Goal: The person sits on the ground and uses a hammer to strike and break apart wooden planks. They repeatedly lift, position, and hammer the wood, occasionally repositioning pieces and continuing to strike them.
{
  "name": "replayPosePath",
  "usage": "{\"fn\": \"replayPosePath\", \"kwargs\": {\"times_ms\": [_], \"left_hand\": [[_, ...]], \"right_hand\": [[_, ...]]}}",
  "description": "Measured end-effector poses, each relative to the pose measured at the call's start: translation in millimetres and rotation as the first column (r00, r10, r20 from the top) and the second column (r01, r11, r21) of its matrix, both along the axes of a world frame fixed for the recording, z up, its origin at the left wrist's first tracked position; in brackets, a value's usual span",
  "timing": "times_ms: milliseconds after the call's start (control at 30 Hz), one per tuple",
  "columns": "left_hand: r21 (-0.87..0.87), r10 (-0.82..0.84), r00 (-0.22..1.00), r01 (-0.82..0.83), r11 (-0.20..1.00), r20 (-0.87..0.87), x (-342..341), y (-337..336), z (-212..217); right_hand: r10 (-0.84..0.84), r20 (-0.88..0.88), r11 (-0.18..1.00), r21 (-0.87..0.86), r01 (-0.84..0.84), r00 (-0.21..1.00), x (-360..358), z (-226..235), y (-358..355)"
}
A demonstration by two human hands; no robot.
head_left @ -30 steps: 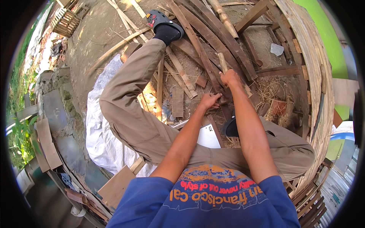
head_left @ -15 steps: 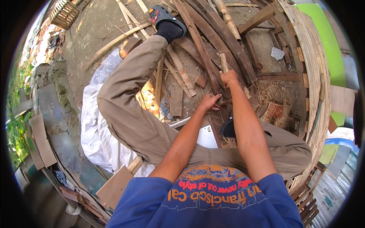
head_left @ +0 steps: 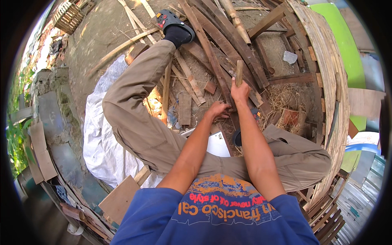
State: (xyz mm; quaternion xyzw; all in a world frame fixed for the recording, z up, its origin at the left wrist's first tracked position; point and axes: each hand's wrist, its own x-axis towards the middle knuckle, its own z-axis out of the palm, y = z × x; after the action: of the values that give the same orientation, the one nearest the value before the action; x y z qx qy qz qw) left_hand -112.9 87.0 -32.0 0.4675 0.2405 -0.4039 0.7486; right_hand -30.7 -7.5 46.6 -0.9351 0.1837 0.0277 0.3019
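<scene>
My right hand (head_left: 240,90) is closed around a pale wooden handle (head_left: 239,70) that points up and away from me. Whatever lies at the handle's other end is hidden by my hand and forearm. Just to the left, my left hand (head_left: 218,109) has its fingers curled at the near end of a long dark wooden plank (head_left: 212,55). The plank slants away to the far left, close to my outstretched foot. My hands are near each other, low over the ground between my legs.
Several dark beams (head_left: 241,45) lie beyond my hands, with a bamboo pole (head_left: 237,22) on top. Dry straw (head_left: 286,98) and a reddish block (head_left: 290,117) are at right. A white sheet (head_left: 108,151) lies left of my leg. A plywood edge (head_left: 330,65) curves along the right.
The handle in my right hand has swung from leaning left to nearly upright, and that hand has shifted slightly nearer. My left hand stays at the plank's end. The whole view has shifted slightly.
</scene>
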Motion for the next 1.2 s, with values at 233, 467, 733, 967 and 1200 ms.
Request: {"fn": "replayPosePath", "kwargs": {"times_ms": [233,467,733,967,1200], "left_hand": [[0.073,0.059,0.998,-0.061,0.995,0.031,-0.1,-4.3,-4.0],[0.044,0.252,0.967,-0.253,0.966,0.024,-3.5,-10.0,1.2],[-0.012,0.308,0.950,-0.309,0.951,-0.051,-3.4,-14.2,3.3],[-0.025,0.200,0.980,-0.200,0.980,0.003,-0.6,-1.5,-3.4],[0.093,0.078,0.995,-0.084,0.992,0.063,7.4,3.0,10.0]], "right_hand": [[0.022,-0.392,0.957,0.274,0.094,0.920,30.4,-11.4,-16.7],[0.090,-0.523,0.987,0.160,-0.006,0.847,67.3,-48.0,-25.7],[0.143,-0.608,0.971,0.237,0.006,0.781,78.4,-44.2,-29.0],[0.124,-0.215,0.992,0.017,-0.123,0.969,29.7,-14.4,-19.4],[0.140,-0.251,0.970,0.228,-0.082,0.958,22.6,12.3,-17.7]]}}
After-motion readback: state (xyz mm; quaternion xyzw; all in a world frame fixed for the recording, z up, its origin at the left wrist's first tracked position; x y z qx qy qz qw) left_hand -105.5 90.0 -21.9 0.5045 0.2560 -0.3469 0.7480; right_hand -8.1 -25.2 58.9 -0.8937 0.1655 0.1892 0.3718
